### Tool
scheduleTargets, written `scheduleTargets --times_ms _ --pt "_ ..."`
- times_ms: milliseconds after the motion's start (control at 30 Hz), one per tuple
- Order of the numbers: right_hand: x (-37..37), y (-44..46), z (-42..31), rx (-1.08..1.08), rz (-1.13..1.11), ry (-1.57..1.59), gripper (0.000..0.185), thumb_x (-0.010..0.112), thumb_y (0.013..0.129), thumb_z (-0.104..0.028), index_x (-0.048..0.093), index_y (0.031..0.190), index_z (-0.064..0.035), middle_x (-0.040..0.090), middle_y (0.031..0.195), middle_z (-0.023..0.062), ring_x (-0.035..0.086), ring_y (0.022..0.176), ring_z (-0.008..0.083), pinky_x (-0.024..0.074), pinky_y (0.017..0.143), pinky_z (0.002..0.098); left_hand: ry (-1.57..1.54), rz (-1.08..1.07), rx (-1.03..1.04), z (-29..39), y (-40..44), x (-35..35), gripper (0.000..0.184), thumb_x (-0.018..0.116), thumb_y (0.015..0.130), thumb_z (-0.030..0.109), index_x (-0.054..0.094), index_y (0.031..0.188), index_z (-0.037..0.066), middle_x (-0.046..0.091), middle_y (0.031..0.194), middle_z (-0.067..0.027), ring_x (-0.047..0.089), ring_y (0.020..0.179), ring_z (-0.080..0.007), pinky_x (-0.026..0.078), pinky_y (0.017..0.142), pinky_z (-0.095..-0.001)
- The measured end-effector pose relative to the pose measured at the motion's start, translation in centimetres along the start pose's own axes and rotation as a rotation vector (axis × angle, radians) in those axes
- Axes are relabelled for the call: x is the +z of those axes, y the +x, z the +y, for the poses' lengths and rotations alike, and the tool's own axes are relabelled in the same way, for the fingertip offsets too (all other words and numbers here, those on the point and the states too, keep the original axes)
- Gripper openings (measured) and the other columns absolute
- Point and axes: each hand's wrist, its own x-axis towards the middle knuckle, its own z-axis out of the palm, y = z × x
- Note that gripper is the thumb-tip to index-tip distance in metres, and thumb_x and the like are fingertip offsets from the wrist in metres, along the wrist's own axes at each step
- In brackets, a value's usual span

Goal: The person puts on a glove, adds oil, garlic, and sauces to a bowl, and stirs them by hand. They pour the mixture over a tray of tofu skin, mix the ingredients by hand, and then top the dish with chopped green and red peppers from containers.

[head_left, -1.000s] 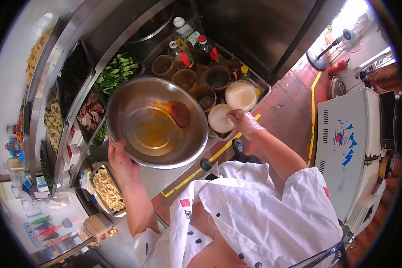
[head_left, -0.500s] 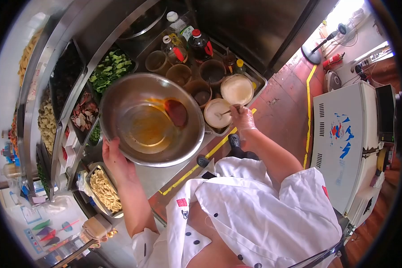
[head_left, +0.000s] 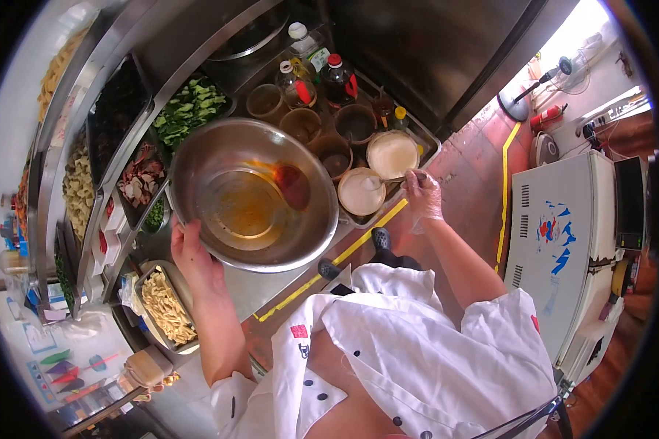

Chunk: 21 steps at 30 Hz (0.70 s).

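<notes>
Left hand [head_left: 193, 252] gripping bowl [head_left: 206, 164], sauce [head_left: 291, 187] inside; right hand [head_left: 422, 196] closed on spoon [head_left: 374, 182] above 1 of 2 white-filled tubs [head_left: 360, 214].

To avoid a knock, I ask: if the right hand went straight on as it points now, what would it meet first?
Probably the farther tub of pale contents, just ahead of the gloved right hand. The hand's height is unclear from this view, so it might pass above.

Metal tray [head_left: 433, 141] w/ capped btls [head_left: 338, 82], brown tubs [head_left: 356, 124] & 2 white-filled tubs [head_left: 392, 154].
</notes>
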Motion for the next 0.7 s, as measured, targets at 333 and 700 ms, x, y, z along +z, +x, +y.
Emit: scheduleTargets --times_ms 333,700 --pt "0.4 -0.2 -0.1 -0.037 -0.012 0.142 0.020 0.063 0.099 -0.021 0.068 0.103 -0.0021 0.065 0.075 0.0023 0.054 0.063 0.0076 0.0460 0.057 0.0247 0.022 0.025 0.000 -1.0 0.6 -1.2 0.034 0.059 0.088 0.001 0.061 0.122 0.001 0.063 0.125 -0.0085 0.062 0.109 -0.0181 0.048 0.097 -0.0324" --pt "-0.6 3.3 4.6 -0.062 -0.070 0.155 0.016 0.064 0.099 -0.024 0.068 0.106 -0.0101 0.062 0.082 -0.0044 0.052 0.069 0.0032 0.0403 0.057 0.0186 -0.027 0.046 0.171 -1.9 1.2 -0.9 0.010 0.060 0.087 -0.001 0.059 0.079 0.004 0.035 0.156 -0.0129 0.043 0.135 -0.0213 0.039 0.105 -0.0321"
